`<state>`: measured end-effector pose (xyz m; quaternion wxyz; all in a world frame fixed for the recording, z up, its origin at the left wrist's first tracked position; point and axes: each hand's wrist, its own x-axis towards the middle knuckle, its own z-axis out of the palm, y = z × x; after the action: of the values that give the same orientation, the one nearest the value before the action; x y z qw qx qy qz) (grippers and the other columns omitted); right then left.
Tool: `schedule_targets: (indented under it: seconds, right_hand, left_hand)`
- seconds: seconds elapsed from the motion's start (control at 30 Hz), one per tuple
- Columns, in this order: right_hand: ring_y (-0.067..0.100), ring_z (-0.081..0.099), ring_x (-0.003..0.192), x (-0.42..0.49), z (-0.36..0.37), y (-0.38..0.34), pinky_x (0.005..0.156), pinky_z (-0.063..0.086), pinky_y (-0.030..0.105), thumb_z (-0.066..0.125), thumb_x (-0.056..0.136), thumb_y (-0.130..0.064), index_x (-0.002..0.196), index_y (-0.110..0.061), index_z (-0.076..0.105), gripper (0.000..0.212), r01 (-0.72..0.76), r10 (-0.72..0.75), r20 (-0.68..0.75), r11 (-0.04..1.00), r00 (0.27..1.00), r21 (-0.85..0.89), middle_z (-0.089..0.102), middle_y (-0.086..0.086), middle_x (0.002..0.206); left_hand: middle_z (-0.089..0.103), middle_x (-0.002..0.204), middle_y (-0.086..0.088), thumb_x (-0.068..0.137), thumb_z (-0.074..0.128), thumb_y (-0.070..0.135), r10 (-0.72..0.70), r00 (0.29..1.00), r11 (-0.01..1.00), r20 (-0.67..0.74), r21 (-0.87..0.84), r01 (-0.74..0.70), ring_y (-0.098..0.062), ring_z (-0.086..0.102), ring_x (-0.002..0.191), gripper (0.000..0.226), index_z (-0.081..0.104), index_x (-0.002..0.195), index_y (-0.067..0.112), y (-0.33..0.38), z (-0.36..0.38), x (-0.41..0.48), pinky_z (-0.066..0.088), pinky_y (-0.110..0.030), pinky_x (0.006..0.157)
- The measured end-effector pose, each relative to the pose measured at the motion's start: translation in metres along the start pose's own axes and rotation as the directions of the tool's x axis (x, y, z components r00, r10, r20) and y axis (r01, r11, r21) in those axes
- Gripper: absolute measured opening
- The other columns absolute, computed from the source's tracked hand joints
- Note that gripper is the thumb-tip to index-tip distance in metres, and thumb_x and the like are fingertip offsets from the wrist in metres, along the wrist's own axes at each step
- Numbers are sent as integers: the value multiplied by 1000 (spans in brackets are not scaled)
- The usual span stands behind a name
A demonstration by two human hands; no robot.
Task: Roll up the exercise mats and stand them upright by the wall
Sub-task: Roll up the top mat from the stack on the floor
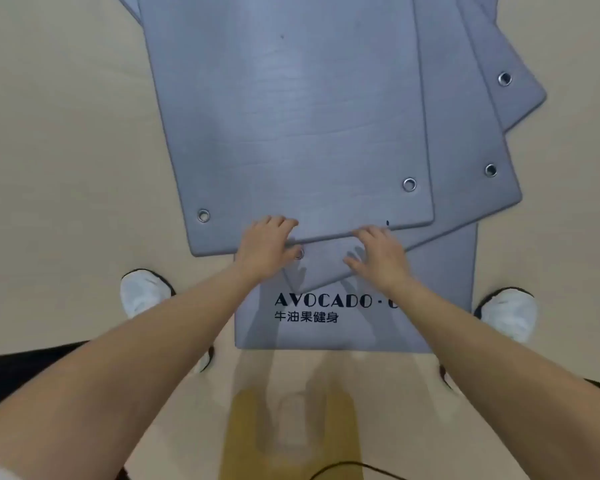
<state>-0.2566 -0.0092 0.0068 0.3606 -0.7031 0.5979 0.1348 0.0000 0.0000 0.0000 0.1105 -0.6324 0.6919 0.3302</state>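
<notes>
On the floor, top mat (291,116): grey, flat, unrolled, uppermost of a fanned pile
Near edge of top mat: left hand (264,247) curled over it, grasping; right hand (378,258) beside it, fingers bent at the edge, grasp unclear
Under top mat: printed mat (326,327), lettered AVOCADO
Either side of top mat: white shoes (142,292) on pale floor (66,150)
</notes>
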Motion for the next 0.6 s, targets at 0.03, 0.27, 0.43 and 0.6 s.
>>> schedule_targets:
  seconds: [0.03, 0.27, 0.43, 0.6]
  right_hand:
    - [36, 47, 131, 17, 13, 11, 107, 40, 48, 78, 86, -40, 139, -13, 59, 62, 40, -41, -34, 999, 999, -15, 56, 10, 143]
    - [42, 41, 135, 84, 62, 60, 108, 33, 57, 88, 68, -49, 135, -16, 59, 80, 209, -256, -203, 951, 945, -229, 50, 17, 147]
    - [41, 57, 120, 94, 72, 82, 95, 44, 52, 81, 77, -43, 119, -16, 67, 51, 341, -473, -369, 865, 800, -370, 63, 13, 130]
    - [33, 66, 90, 79, 57, 75, 78, 53, 40, 58, 95, -20, 104, -13, 73, 19, 371, -522, -565, 853, 640, -367, 73, 7, 102]
  left_hand:
    - [56, 145, -6, 90, 70, 46, 48, 998, 998, -31, 41, -47, -31, 49, 133, 62, 54, 144, 18, -3, 20, 13, 39, -44, 105]
    - [52, 150, -14, 82, 71, 58, 279, 906, 895, -319, 428, -125, -39, 48, 134, 77, 54, 141, 12, -30, 105, 64, 42, -50, 104]
    - [62, 141, -13, 102, 53, 48, 399, 763, 859, -508, 498, -118, -39, 61, 123, 50, 62, 133, 10, -37, 125, 61, 51, -46, 93]
    - [75, 112, -6, 103, 54, 40, 231, 712, 959, -662, 281, -51, -31, 69, 99, 35, 73, 113, 13, -8, 95, 44, 55, -39, 77]
